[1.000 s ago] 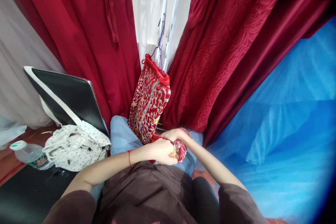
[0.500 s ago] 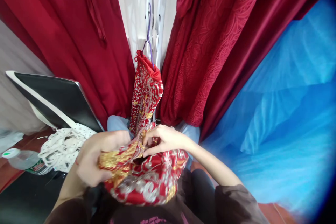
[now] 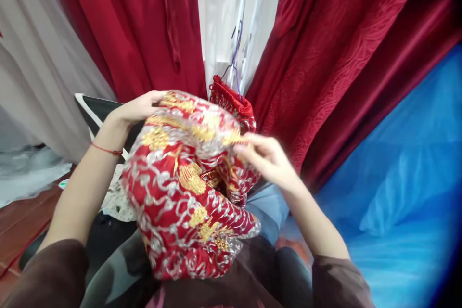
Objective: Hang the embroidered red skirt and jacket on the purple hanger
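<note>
A red garment (image 3: 169, 192) with silver and gold embroidery is bunched over my lap and lifted at its far edge. My left hand (image 3: 142, 107) grips that edge at the upper left, its fingertips hidden behind the cloth. On the other side my right hand (image 3: 265, 156) pinches the gold-trimmed edge between thumb and fingers. The upper part of the embroidered cloth, with a plain red top (image 3: 233, 95), hangs from a purple hanger (image 3: 235, 60) just beyond my hands. Whether both parts are one garment is hidden by the folds.
Dark red garments hang at the left (image 3: 137, 24) and right (image 3: 306, 57). Blue tulle (image 3: 407, 178) spreads along the right side. A black panel with a white edge (image 3: 96, 108) and white dotted fabric (image 3: 121, 199) lie behind my left arm.
My left hand has moved up and away from me, raising and spreading the embroidered cloth. My right hand has shifted right and now pinches its edge. The view has swung left.
</note>
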A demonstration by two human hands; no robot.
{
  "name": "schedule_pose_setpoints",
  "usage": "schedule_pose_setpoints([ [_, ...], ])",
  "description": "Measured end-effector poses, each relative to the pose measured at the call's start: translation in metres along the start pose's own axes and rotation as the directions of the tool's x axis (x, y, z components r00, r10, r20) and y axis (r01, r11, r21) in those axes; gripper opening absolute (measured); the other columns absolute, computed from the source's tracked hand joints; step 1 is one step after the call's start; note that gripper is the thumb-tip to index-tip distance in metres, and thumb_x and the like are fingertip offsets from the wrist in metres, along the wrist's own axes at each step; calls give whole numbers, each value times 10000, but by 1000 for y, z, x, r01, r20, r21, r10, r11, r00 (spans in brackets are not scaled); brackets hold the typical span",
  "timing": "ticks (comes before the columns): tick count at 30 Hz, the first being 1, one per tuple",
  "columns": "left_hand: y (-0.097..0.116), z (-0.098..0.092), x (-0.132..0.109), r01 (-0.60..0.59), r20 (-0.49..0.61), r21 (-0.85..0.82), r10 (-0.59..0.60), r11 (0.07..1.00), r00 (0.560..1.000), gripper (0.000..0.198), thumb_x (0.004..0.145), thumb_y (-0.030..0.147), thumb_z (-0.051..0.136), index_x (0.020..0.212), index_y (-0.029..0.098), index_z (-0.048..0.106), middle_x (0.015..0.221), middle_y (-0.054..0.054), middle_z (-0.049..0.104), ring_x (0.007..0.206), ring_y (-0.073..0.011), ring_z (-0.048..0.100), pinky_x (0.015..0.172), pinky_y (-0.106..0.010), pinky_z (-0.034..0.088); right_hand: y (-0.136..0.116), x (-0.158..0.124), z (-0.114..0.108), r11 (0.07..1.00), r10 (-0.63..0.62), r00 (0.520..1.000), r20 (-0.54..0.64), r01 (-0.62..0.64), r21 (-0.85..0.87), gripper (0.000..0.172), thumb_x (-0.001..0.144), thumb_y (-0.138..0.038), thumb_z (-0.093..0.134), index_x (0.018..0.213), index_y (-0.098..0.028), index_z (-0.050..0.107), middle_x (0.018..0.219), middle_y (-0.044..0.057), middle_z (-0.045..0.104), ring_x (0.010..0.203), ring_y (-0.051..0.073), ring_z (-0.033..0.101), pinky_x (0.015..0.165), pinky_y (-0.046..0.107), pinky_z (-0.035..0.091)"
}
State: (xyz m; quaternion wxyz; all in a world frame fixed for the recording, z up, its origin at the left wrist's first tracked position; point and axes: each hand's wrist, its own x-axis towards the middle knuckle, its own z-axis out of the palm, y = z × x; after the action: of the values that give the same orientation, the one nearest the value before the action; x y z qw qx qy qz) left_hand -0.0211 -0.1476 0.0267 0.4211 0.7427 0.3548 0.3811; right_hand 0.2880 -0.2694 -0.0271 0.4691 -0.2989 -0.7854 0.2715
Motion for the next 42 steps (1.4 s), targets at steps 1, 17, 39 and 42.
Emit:
schedule_pose_setpoints([
  [1, -3, -2, 3, 46, -66, -13, -47, 999, 997, 581, 606, 502, 842, 1042, 158, 671, 1017, -87, 730, 1003, -258, 664, 1006, -414, 485, -3, 7, -3, 999, 14, 991, -130, -9, 41, 290, 930, -475, 616, 826, -207, 654, 701, -20, 563, 617, 112, 471, 580, 262, 374],
  [17, -104, 96, -15, 468, 448, -77, -388, 881, 805, 453, 643, 400, 877, 1018, 169, 773, 1047, -72, 786, 961, -259, 744, 925, -367, 577, 47, 54, 8, 957, 275, 945, -179, -250, 148, 497, 789, -715, 650, 726, -227, 584, 667, -8, 569, 654, 161, 539, 599, 288, 451],
  [39, -65, 43, 107, 278, -131, 340, -248, 898, 960, 152, 584, 93, 649, 724, 145, 678, 609, 4, 610, 587, -134, 582, 579, -234, 460, 154, 79, -79, 921, 84, 938, -337, -203, -333, 556, 823, -746, 547, 645, -240, 401, 613, -25, 429, 619, 146, 402, 616, 294, 387],
  [42, -36, 14, 108, 208, -146, 332, -168, 920, 975, 132, 549, 76, 671, 668, 132, 678, 628, 6, 618, 689, -156, 652, 662, -245, 497, 112, 80, -78, 987, 82, 964, -253, -113, -111, 514, 782, -733, 637, 730, -229, 545, 667, -18, 533, 614, 136, 463, 605, 291, 402],
])
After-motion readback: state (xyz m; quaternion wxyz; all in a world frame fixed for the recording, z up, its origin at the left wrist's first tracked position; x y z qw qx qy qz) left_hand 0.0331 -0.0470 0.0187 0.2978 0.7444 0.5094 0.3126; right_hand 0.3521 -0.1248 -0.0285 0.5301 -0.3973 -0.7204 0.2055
